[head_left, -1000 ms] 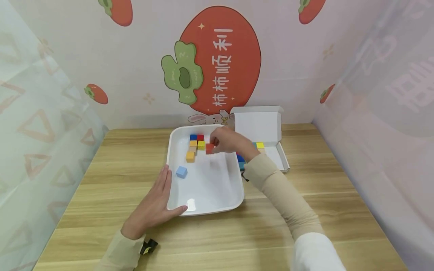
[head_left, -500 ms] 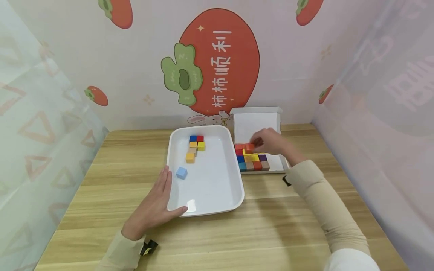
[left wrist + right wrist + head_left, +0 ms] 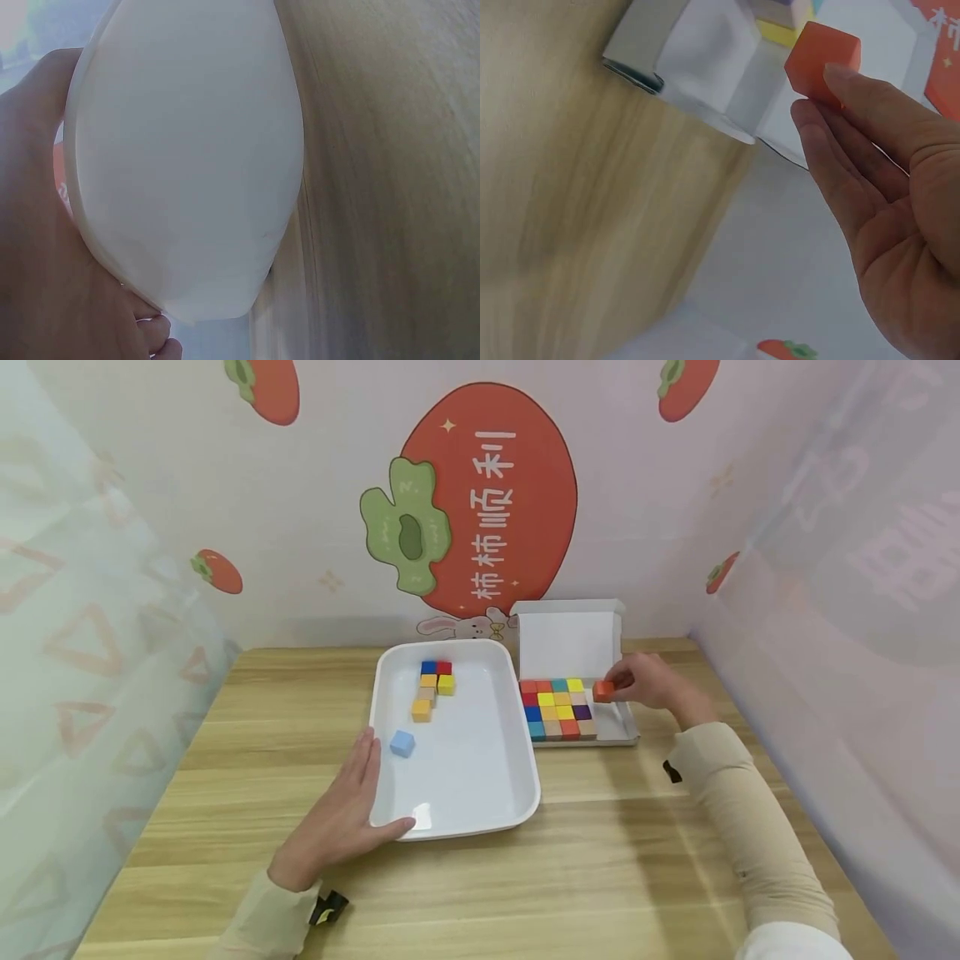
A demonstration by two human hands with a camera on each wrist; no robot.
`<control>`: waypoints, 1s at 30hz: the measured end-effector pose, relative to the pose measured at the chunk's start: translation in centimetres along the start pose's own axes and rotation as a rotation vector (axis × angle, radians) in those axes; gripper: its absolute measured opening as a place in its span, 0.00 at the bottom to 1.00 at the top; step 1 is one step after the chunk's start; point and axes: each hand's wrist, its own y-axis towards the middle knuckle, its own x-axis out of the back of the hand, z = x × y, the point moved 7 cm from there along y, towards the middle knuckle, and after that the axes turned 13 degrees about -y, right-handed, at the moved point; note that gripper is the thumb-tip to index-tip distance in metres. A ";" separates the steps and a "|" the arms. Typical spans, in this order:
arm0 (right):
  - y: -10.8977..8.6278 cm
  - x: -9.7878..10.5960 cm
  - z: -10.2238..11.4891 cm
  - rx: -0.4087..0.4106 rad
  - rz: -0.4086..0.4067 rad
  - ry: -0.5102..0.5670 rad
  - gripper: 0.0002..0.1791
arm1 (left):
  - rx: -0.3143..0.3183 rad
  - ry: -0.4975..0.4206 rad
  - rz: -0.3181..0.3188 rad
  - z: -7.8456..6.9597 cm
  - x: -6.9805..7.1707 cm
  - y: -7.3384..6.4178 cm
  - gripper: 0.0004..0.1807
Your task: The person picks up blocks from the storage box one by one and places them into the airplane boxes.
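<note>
Between thumb and fingertips, my right hand (image 3: 651,681) pinches an orange-red cube (image 3: 603,691) over the right part of the white cardboard box (image 3: 617,727). In the right wrist view that cube (image 3: 823,64) hangs above the box interior. Rows of coloured cubes (image 3: 555,710) fill the box's left part; its lid stands raised behind. My left hand (image 3: 341,806) rests against the near left corner of the white tray (image 3: 472,785), thumb on the front rim, fingers extended along the left side. Inside the tray are a light blue cube (image 3: 402,743) and several other cubes (image 3: 427,693) toward the back.
The tray and box stand side by side on a wooden table (image 3: 465,902). Behind them rises a backdrop (image 3: 300,527) printed with persimmons, and fabric walls flank both sides. A black strap piece (image 3: 328,907) hangs at the left cuff.
My right hand has carried the orange-red cube from above the tray rightward, across the filled rows, to the box's right part. The left hand has stayed on the tray.
</note>
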 end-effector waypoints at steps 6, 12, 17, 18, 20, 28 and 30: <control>1.8 -1.7 -0.6 -0.018 -0.006 0.012 0.12 | -0.015 0.000 0.000 -0.1 -0.1 -0.1 0.72; 2.9 -2.8 -1.0 -0.055 -0.005 0.055 0.12 | -0.023 0.008 -0.006 -0.2 0.0 -0.1 0.71; 3.2 -3.4 -1.2 -0.079 -0.011 0.072 0.13 | -0.012 0.013 -0.004 -0.2 0.0 -0.1 0.71; 3.2 -3.4 -1.3 -0.076 -0.022 0.072 0.13 | -0.010 0.010 -0.005 -0.2 0.0 -0.2 0.72; 3.4 -3.5 -1.4 -0.073 -0.045 0.068 0.13 | -0.012 0.008 -0.008 -0.2 0.0 -0.3 0.71; 3.5 -3.1 -0.6 -0.032 -0.104 0.007 0.10 | -0.021 0.018 -0.016 -0.3 0.2 -0.3 0.71; 3.4 -2.9 -0.2 -0.042 -0.095 -0.026 0.12 | -0.029 0.014 -0.020 -0.3 0.2 -0.4 0.70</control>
